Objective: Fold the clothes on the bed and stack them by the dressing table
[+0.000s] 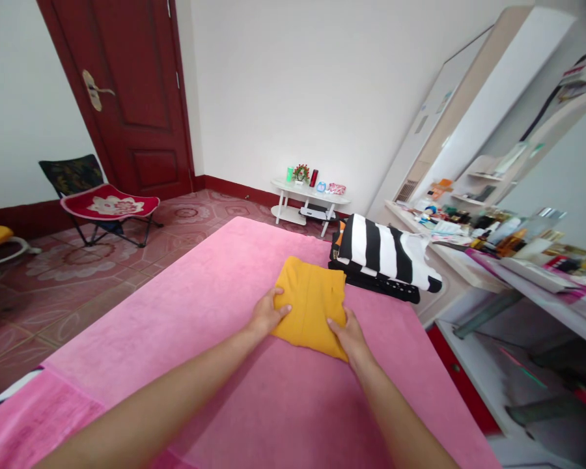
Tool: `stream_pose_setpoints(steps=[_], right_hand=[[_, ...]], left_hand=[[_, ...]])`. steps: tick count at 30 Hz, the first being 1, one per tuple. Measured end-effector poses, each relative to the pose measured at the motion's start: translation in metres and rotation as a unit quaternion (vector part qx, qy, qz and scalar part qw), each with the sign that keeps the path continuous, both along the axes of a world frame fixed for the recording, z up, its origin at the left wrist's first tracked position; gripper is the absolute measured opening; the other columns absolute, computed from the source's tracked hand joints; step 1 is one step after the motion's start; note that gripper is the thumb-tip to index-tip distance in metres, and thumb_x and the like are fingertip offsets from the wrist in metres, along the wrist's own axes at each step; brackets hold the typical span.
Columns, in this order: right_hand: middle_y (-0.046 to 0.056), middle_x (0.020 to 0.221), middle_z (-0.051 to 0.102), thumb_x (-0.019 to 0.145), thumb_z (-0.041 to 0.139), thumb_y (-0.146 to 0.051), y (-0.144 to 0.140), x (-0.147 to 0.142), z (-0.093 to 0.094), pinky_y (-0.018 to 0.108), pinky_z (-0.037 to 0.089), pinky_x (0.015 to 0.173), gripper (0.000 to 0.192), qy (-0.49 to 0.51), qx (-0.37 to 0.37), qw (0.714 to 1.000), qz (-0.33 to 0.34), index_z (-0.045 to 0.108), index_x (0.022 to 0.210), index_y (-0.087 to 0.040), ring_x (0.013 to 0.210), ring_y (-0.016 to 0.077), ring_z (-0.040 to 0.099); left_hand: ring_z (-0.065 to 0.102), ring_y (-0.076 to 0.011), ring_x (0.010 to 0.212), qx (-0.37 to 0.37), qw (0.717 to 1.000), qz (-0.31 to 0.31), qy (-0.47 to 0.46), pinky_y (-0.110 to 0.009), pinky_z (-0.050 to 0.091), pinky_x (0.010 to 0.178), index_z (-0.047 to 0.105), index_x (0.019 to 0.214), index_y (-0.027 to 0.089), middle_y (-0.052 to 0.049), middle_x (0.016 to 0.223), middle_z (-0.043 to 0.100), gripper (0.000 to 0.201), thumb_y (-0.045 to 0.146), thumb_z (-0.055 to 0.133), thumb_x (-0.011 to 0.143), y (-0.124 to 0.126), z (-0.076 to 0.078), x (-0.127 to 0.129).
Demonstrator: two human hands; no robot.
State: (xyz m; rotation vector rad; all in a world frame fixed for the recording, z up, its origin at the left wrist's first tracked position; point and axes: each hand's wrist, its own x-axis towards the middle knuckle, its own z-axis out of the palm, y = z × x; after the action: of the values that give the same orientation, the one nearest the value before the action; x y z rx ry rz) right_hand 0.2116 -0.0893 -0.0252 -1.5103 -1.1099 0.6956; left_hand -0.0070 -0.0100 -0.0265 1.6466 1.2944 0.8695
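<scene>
I've got left hand point(267, 314) and right hand point(352, 333) pinching the yellow cloth point(308, 303), fingers point(285, 310) tight either side; one uneven tug could loosen its folds!

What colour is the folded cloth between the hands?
The folded cloth is mustard yellow, as the head view shows.

I located the garment point(310, 306) on the bed point(209, 293), between the left hand point(267, 314) and right hand point(350, 335). The clothes stack point(383, 251) lay behind it, rightward; the chair point(110, 203) stood left of the bed.
</scene>
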Motion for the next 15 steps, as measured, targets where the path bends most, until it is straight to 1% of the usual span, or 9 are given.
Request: stream_pose_setpoints(steps=[2, 3, 6, 7, 9, 10, 11, 12, 15], right_hand=[[0.013, 0.116, 0.063, 0.068, 0.062, -0.028, -0.016, -0.011, 0.005, 0.042, 0.053, 0.088, 0.055, 0.015, -0.038, 0.999, -0.012, 0.046, 0.12, -0.018, 0.103, 0.026, 0.063], [0.013, 0.118, 0.062, 0.069, 0.062, -0.028, -0.031, -0.016, 0.006, 0.042, 0.053, 0.089, 0.056, 0.036, -0.053, 0.998, 0.0, 0.045, 0.121, -0.019, 0.105, 0.0258, 0.062], [0.014, 0.123, 0.059, 0.074, 0.062, -0.037, -0.095, -0.025, 0.001, 0.041, 0.054, 0.085, 0.056, 0.074, -0.052, 0.989, 0.12, 0.039, 0.124, -0.023, 0.106, 0.026, 0.062], [0.014, 0.121, 0.06, 0.074, 0.063, -0.041, -0.118, -0.025, -0.002, 0.041, 0.055, 0.083, 0.057, 0.079, -0.049, 0.981, 0.171, 0.04, 0.123, -0.024, 0.104, 0.0264, 0.063], [0.013, 0.113, 0.063, 0.078, 0.06, -0.048, -0.153, -0.023, -0.005, 0.038, 0.056, 0.075, 0.052, 0.063, -0.07, 0.968, 0.234, 0.043, 0.121, -0.026, 0.098, 0.0262, 0.065], [0.012, 0.108, 0.065, 0.079, 0.058, -0.049, -0.162, -0.019, -0.004, 0.036, 0.056, 0.07, 0.048, 0.045, -0.09, 0.967, 0.235, 0.045, 0.119, -0.026, 0.094, 0.0255, 0.066], [0.011, 0.102, 0.066, 0.081, 0.056, -0.049, -0.166, -0.015, -0.002, 0.035, 0.056, 0.066, 0.044, 0.02, -0.109, 0.971, 0.212, 0.046, 0.116, -0.025, 0.09, 0.0247, 0.067], [0.01, 0.097, 0.066, 0.081, 0.054, -0.049, -0.164, -0.011, 0.002, 0.034, 0.055, 0.063, 0.042, -0.009, -0.122, 0.978, 0.171, 0.046, 0.114, -0.024, 0.086, 0.0239, 0.067], [0.008, 0.093, 0.065, 0.079, 0.054, -0.051, -0.134, -0.003, 0.012, 0.035, 0.054, 0.063, 0.047, -0.101, -0.098, 0.99, 0.028, 0.045, 0.115, -0.021, 0.079, 0.0224, 0.066]], left_hand=[[0.057, -0.0225, 0.103, 0.004, 1.0, -0.017, 0.018, -0.035, 0.043, 0.092, 0.052, 0.109, 0.017, -0.008, 0.111, 0.061, 0.04, 0.025, 0.065, 0.072, -0.014, 0.007, -0.01], [0.058, -0.0218, 0.1, -0.002, 0.999, -0.04, 0.027, -0.034, 0.045, 0.089, 0.052, 0.107, 0.018, -0.006, 0.108, 0.061, 0.039, 0.025, 0.065, 0.07, -0.024, 0.01, -0.019], [0.06, -0.0197, 0.087, -0.044, 0.984, -0.164, 0.056, -0.031, 0.048, 0.077, 0.052, 0.105, 0.022, 0.0, 0.097, 0.063, 0.042, 0.027, 0.068, 0.066, -0.065, 0.014, -0.063], [0.06, -0.0193, 0.086, -0.045, 0.976, -0.205, 0.066, -0.03, 0.048, 0.075, 0.053, 0.105, 0.023, 0.001, 0.096, 0.064, 0.042, 0.028, 0.069, 0.066, -0.079, 0.014, -0.078], [0.06, -0.0204, 0.088, -0.015, 0.963, -0.246, 0.108, -0.03, 0.047, 0.077, 0.057, 0.106, 0.025, 0.0, 0.097, 0.064, 0.041, 0.031, 0.069, 0.067, -0.1, 0.018, -0.103], [0.06, -0.0216, 0.092, 0.015, 0.959, -0.248, 0.137, -0.032, 0.046, 0.081, 0.059, 0.106, 0.026, -0.001, 0.101, 0.064, 0.038, 0.033, 0.068, 0.069, -0.106, 0.021, -0.11], [0.059, -0.0232, 0.097, 0.049, 0.955, -0.239, 0.167, -0.034, 0.045, 0.086, 0.061, 0.108, 0.026, -0.003, 0.106, 0.062, 0.038, 0.035, 0.067, 0.072, -0.109, 0.026, -0.113], [0.056, -0.025, 0.104, 0.085, 0.951, -0.224, 0.193, -0.037, 0.043, 0.091, 0.061, 0.112, 0.027, -0.005, 0.113, 0.06, 0.039, 0.038, 0.065, 0.075, -0.109, 0.031, -0.112], [0.041, -0.0307, 0.124, 0.168, 0.939, -0.188, 0.234, -0.044, 0.033, 0.103, 0.052, 0.128, 0.027, -0.011, 0.138, 0.043, 0.055, 0.049, 0.06, 0.079, -0.102, 0.042, -0.089]])
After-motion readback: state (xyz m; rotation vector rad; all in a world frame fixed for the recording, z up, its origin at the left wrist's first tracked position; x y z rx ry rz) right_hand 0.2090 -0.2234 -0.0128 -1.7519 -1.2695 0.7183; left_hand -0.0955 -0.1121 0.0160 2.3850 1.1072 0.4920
